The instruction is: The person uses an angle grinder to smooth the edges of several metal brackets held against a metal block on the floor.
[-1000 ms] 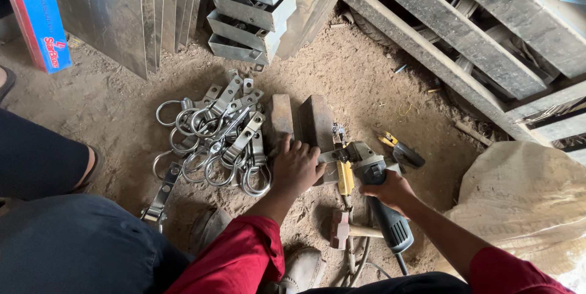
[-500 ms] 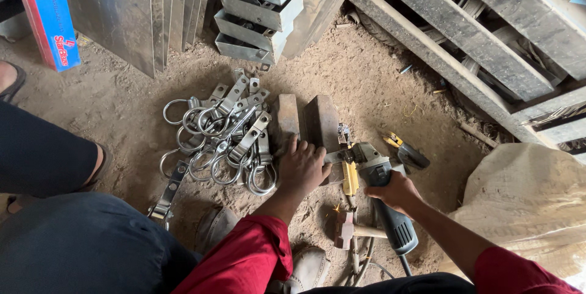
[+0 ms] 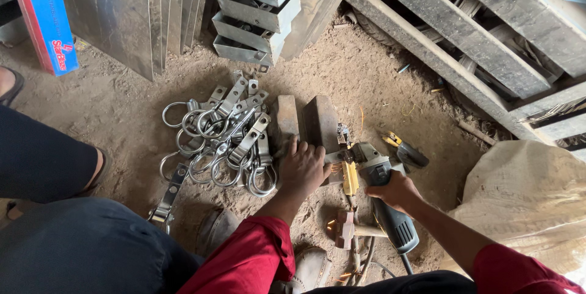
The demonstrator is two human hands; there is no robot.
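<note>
The stacked sheet-metal trays (image 3: 253, 10) at the upper centre of the frame sat nested one inside another, and nothing could be seen inside them; a bulging pale sack (image 3: 525, 202) lay at the right edge with its contents hidden. The left hand (image 3: 303, 169) lay palm down at the centre of the frame, fingers curled over and pressed on a small metal piece that rested against the lower edge of 2 steel blocks (image 3: 305, 123); the piece itself was almost fully covered, so its shape could not be told. The right hand (image 3: 397, 191) was closed around the grey body of an angle grinder (image 3: 381, 190), which ran from the lower centre right up toward the left hand, its head just beside the left hand's fingers and the yellow part (image 3: 350, 178) below them. Both forearms entered from the lower edge in red sleeves (image 3: 250, 257). To the left of the left hand, touching the blocks, lay a heap of finished metal brackets with ring ends (image 3: 223, 141), and 1 more bracket (image 3: 168, 199) lay apart at the lower left. A hammer (image 3: 351, 230) rested on the dirt floor (image 3: 378, 80) just below the grinder, near its cable. A yellow-handled tool (image 3: 403, 150) lay to the right of the grinder head. Sheet-metal panels (image 3: 122, 13) leaned at the upper left, beside a blue and red box (image 3: 43, 16). A wooden pallet (image 3: 476, 31) filled the upper right. Dark-clothed legs of another person (image 3: 43, 166) occupied the left edge.
</note>
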